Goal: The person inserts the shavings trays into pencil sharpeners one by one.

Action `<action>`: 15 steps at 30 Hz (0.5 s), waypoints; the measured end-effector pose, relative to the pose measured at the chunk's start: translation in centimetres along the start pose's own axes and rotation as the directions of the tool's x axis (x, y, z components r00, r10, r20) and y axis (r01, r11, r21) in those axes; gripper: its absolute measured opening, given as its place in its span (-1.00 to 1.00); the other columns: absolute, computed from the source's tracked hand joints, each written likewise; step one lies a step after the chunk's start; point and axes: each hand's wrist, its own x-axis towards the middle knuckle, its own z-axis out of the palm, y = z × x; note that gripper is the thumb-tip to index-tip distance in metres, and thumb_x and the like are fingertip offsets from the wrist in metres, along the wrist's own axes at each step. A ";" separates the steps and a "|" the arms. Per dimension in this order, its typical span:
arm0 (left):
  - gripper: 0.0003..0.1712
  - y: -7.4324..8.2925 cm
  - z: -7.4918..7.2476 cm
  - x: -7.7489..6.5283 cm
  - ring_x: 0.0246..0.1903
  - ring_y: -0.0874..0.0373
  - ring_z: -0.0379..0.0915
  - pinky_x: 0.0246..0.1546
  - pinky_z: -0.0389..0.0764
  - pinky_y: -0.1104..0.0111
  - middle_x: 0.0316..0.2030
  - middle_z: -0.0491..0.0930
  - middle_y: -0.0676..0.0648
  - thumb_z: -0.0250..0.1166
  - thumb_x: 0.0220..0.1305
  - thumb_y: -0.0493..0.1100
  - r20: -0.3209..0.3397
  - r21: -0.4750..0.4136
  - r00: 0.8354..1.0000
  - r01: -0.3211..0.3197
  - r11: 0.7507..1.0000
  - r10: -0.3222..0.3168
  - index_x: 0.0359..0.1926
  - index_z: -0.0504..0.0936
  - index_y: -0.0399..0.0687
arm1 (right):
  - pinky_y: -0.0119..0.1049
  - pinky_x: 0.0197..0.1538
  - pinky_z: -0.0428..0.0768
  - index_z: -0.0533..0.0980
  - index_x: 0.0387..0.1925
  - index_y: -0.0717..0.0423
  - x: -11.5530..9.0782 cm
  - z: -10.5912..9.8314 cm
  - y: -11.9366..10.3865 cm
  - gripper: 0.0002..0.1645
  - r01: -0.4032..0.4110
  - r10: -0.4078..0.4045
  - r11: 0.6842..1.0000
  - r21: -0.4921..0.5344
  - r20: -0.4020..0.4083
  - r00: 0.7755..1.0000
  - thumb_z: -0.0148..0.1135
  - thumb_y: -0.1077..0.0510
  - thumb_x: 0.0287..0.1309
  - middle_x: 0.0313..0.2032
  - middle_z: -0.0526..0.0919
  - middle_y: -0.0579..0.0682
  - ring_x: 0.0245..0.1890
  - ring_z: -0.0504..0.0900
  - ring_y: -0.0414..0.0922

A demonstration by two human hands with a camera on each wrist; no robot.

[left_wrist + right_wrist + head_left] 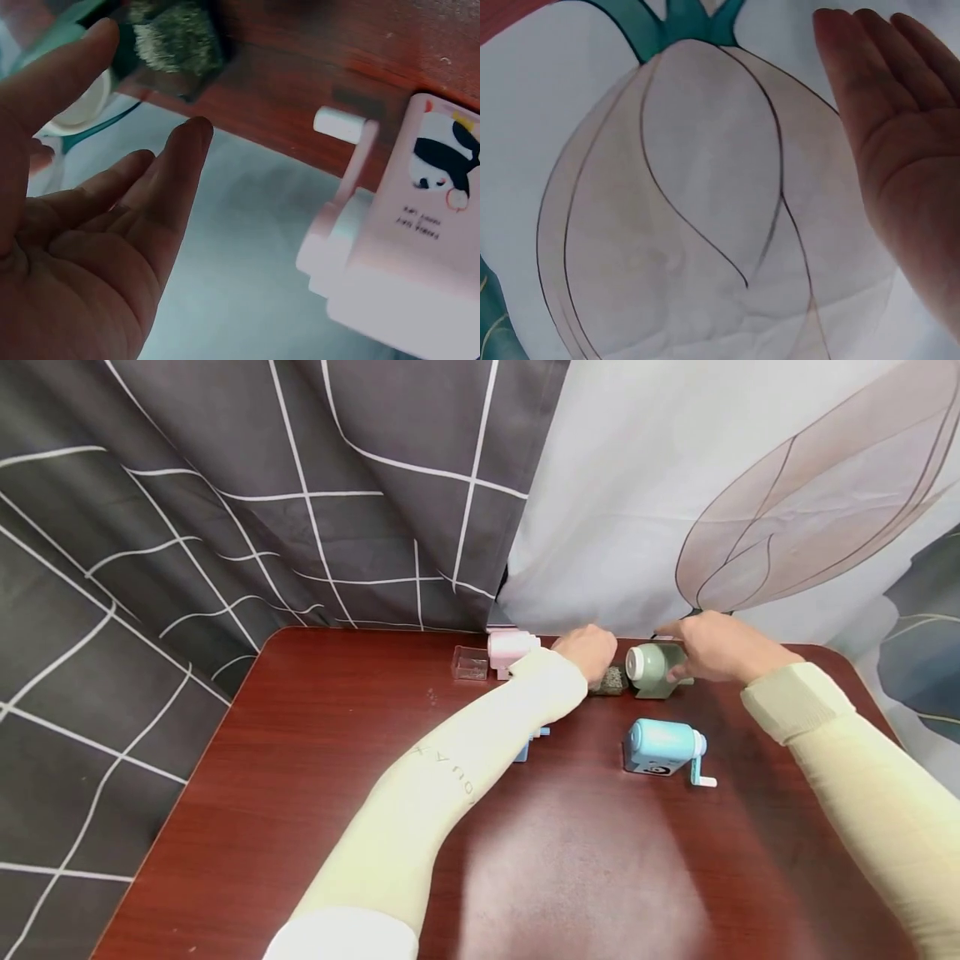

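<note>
My right hand (pixel 723 647) is at the crank end of a green pencil sharpener (pixel 651 670) near the table's back edge, thumb on its front and fingers behind it. In the right wrist view its fingers (pixel 885 67) look nearly straight, with the sharpener out of sight. Left of that sharpener sits a small drawer of pencil shavings (pixel 611 681). Over the drawer reaches my left hand (pixel 588 653). Seen from the left wrist, thumb and fingers (pixel 176 172) are spread with nothing between them, and the shavings drawer (pixel 180 49) lies just beyond.
A pink pencil sharpener (pixel 510 646) and a clear, bare drawer (pixel 470 664) stand to the left at the back edge. A light-blue crank sharpener (pixel 660 746) is nearer on the right. My left sleeve partly covers another blue item (pixel 522 750). Curtains (pixel 375 527) hang behind the table.
</note>
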 end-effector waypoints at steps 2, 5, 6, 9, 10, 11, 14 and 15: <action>-0.85 0.0 0.4 0.2 -0.33 0.22 0.49 -0.36 0.57 0.36 -0.22 0.66 0.06 0.30 0.28 -0.34 0.002 0.000 1.000 0.002 1.000 -0.002 -0.24 0.69 0.00 | 0.13 -0.11 0.60 0.45 0.24 0.41 0.2 0.3 0.2 -0.12 0.017 -0.017 1.000 -0.001 0.005 1.000 0.62 0.15 -0.11 -0.17 0.70 0.27 -0.17 0.67 0.17; -0.84 0.0 0.8 0.3 -0.29 0.22 0.54 -0.31 0.60 0.34 -0.20 0.67 0.05 0.24 0.36 -0.33 -0.004 0.025 1.000 -0.019 1.000 0.019 -0.23 0.70 0.02 | 0.12 -0.06 0.59 0.50 0.21 0.37 0.5 0.8 0.4 -0.17 0.068 -0.068 0.998 -0.003 -0.006 0.998 0.62 0.17 -0.13 -0.10 0.70 0.27 -0.12 0.68 0.17; -0.82 -0.1 0.9 0.3 -0.28 0.21 0.55 -0.30 0.61 0.32 -0.18 0.68 0.05 0.20 0.39 -0.32 -0.008 0.038 1.000 -0.023 0.999 0.024 -0.21 0.70 0.02 | 0.12 -0.06 0.60 0.52 0.18 0.36 0.5 0.9 0.5 -0.20 0.085 -0.086 0.996 -0.007 -0.014 0.996 0.62 0.18 -0.13 -0.11 0.71 0.26 -0.12 0.68 0.16; -0.76 0.0 1.1 0.4 -0.23 0.20 0.59 -0.26 0.63 0.30 -0.14 0.69 0.04 0.11 0.47 -0.30 -0.015 0.079 1.000 -0.026 0.997 0.027 -0.14 0.70 0.04 | 0.08 -0.10 0.62 0.59 0.09 0.37 0.7 1.2 0.5 -0.31 0.121 -0.123 0.992 -0.036 -0.040 0.992 0.62 0.22 -0.14 -0.15 0.73 0.22 -0.18 0.70 0.12; -0.75 0.0 1.1 0.4 -0.22 0.20 0.59 -0.26 0.63 0.30 -0.13 0.69 0.04 0.10 0.48 -0.30 -0.014 0.084 1.000 -0.020 0.996 0.022 -0.13 0.70 0.04 | 0.07 -0.13 0.62 0.61 0.06 0.36 0.8 1.2 0.5 -0.34 0.125 -0.127 0.991 -0.045 -0.045 0.991 0.62 0.24 -0.15 -0.17 0.73 0.21 -0.20 0.70 0.12; -0.76 0.0 1.1 0.5 -0.21 0.20 0.59 -0.25 0.63 0.30 -0.12 0.69 0.04 0.12 0.47 -0.29 -0.011 0.087 1.000 -0.014 0.996 0.015 -0.12 0.71 0.04 | 0.05 -0.15 0.63 0.62 0.04 0.36 0.9 1.2 0.4 -0.36 0.121 -0.124 0.991 -0.049 -0.049 0.991 0.62 0.25 -0.15 -0.17 0.73 0.21 -0.22 0.70 0.12; -0.82 0.2 1.0 0.5 -0.19 0.20 0.58 -0.24 0.62 0.30 -0.09 0.68 0.05 0.19 0.42 -0.27 0.013 0.074 1.000 0.016 0.997 -0.017 -0.11 0.70 0.05 | 0.00 -0.23 0.64 0.65 -0.04 0.34 1.2 1.1 0.3 -0.42 0.117 -0.120 0.991 -0.060 -0.045 0.992 0.63 0.27 -0.19 -0.22 0.74 0.18 -0.30 0.70 0.08; -0.82 0.3 0.9 0.5 -0.18 0.20 0.58 -0.23 0.61 0.30 -0.08 0.67 0.05 0.20 0.42 -0.26 0.024 0.063 0.999 0.023 0.998 -0.024 -0.12 0.69 0.05 | -0.02 -0.25 0.63 0.66 -0.07 0.33 1.3 1.1 0.3 -0.45 0.117 -0.119 0.991 -0.059 -0.043 0.992 0.63 0.28 -0.20 -0.25 0.74 0.16 -0.32 0.70 0.06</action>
